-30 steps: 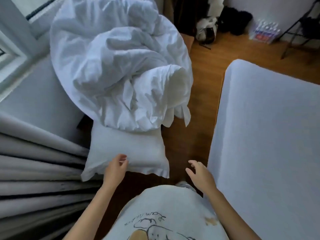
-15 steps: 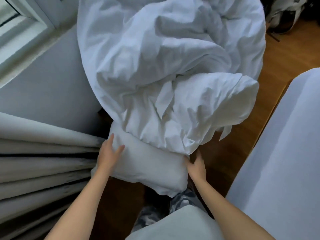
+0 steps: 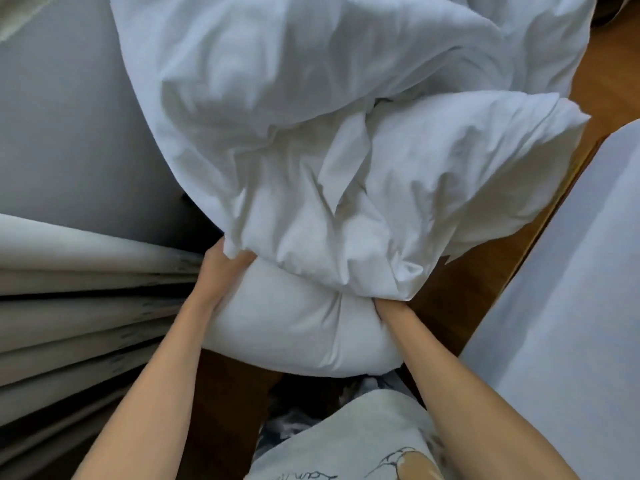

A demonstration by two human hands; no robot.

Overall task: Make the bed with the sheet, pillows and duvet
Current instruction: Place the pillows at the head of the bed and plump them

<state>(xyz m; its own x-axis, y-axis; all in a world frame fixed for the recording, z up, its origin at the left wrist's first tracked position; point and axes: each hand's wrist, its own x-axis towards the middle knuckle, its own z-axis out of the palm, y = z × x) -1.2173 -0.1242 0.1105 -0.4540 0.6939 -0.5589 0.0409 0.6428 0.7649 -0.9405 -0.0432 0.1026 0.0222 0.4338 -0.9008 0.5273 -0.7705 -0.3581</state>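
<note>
A white pillow (image 3: 298, 327) lies in front of me under a big crumpled white duvet (image 3: 346, 140) that is heaped on top of it. My left hand (image 3: 221, 268) grips the pillow's left end, fingers pushed under the duvet's edge. My right hand (image 3: 388, 308) grips the pillow's right end, its fingers mostly hidden in the fabric. The pillow bulges between both hands. The bare white mattress (image 3: 571, 306) runs along the right side.
Grey-white pleated curtains (image 3: 86, 306) hang at the left. A grey wall (image 3: 69, 133) stands behind the duvet. Wooden floor (image 3: 450, 306) shows between the pile and the mattress.
I have leaned in closer. Both hands went from resting on the pillow's sides to squeezing its ends, and the pillow now bulges between them.
</note>
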